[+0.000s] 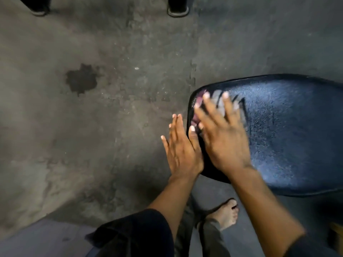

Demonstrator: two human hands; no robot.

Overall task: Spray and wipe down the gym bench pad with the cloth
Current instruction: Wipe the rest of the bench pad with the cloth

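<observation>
Right hand [222,138]: fingers straight and spread, flat on the cloth [219,104], pressing it onto the pad; nothing is curled round it. The hand is blurred, so I can't make out each fingertip's contact. The cloth shows only between and beyond the fingers, pale grey with pinkish patches, bunched at the pad's near-left corner. Left hand [181,145]: fingers straight and held together, gripping nothing, set edge-on against the pad's left rim; the thumb lies over that rim, just beside the right hand. Whether the palm actually touches the rim I can't tell. The bench pad [289,130] is dark blue-black vinyl with a grained texture and a rounded corner; a glossy sheen runs across its middle. It fills the right side of my view and runs off the right edge. Its curved upper edge and left rim are plain to see; the near edge passes under the right forearm. Left of the pad lies grey, worn concrete floor [92,136], broad and open, with a dark stain [81,79] well away from the pad. Two dark equipment feet [178,8] stand at the top of the view, far from the hands. Below the pad, a bare foot in a sandal [227,213] rests on the floor between the forearms.
</observation>
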